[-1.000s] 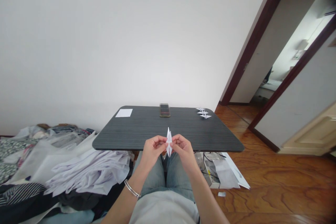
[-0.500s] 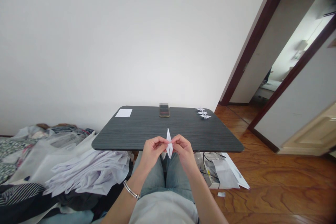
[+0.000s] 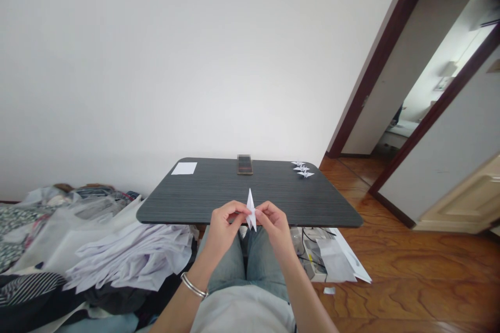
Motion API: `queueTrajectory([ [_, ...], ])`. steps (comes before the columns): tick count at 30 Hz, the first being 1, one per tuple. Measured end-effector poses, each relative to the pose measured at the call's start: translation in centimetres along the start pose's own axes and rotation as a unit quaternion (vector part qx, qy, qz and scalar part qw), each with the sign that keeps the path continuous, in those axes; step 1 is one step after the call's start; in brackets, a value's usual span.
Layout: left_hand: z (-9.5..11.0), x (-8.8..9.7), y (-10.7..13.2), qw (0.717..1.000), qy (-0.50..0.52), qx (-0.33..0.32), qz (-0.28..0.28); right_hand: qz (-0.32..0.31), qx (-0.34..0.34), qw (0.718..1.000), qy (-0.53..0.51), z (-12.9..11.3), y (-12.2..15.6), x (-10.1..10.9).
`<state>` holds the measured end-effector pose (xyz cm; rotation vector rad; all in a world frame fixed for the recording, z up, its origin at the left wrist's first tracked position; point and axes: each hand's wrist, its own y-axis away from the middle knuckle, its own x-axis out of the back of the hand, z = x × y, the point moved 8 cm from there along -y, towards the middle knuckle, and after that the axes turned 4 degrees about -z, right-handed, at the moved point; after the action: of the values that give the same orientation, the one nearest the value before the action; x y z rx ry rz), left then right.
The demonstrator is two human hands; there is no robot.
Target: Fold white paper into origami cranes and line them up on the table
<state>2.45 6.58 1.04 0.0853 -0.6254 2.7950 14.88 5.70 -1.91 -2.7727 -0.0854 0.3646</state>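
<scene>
A narrow, pointed piece of folded white paper (image 3: 250, 203) is held upright over the near edge of the dark table (image 3: 211, 192). Its long tip points up and away, and its lower end splits into two points. My left hand (image 3: 226, 221) pinches its left side between thumb and fingers. On the other side, my right hand (image 3: 275, 222) pinches the paper too. Several white paper cranes (image 3: 302, 168) sit in a row at the table's far right corner. At the far left corner lies a stack or sheet of white paper (image 3: 184, 168).
A phone-like dark object on a stand (image 3: 245, 165) is at the table's back edge against the white wall. Heaped clothes (image 3: 128, 255) lie to the left. Under the table's right side are cables and a box with papers (image 3: 336, 260). A doorway opens at right.
The folded paper has turned slightly between my fingers, and its lower points now sit a little higher and spread apart. My left hand has shifted slightly left and up.
</scene>
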Motion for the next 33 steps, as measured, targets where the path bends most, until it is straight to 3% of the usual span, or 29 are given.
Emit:
queueTrajectory([
  [4,0.5,-0.2,0.0,0.999,-0.033,-0.028,-0.008,-0.001,-0.007,0.999,0.043,-0.2,0.0,0.1],
  [10,-0.2,-0.2,0.0,1.000,-0.020,0.020,-0.003,-0.007,-0.011,0.997,0.071,-0.3,0.0,0.3],
  [14,-0.1,-0.5,0.2,0.998,0.056,0.024,-0.007,-0.012,0.000,0.996,0.083,-0.6,0.1,0.2],
  [18,-0.5,-0.3,0.3,0.988,0.141,0.053,0.032,-0.028,0.026,0.993,0.109,-1.2,0.4,-0.2],
  [23,-1.0,-0.5,0.3,0.982,0.161,0.091,0.035,-0.035,0.048,0.989,0.136,-1.7,0.7,-0.4],
  [33,-0.1,-0.1,0.6,0.990,0.124,0.054,0.031,-0.015,0.063,0.990,0.122,-2.5,1.0,-0.5],
])
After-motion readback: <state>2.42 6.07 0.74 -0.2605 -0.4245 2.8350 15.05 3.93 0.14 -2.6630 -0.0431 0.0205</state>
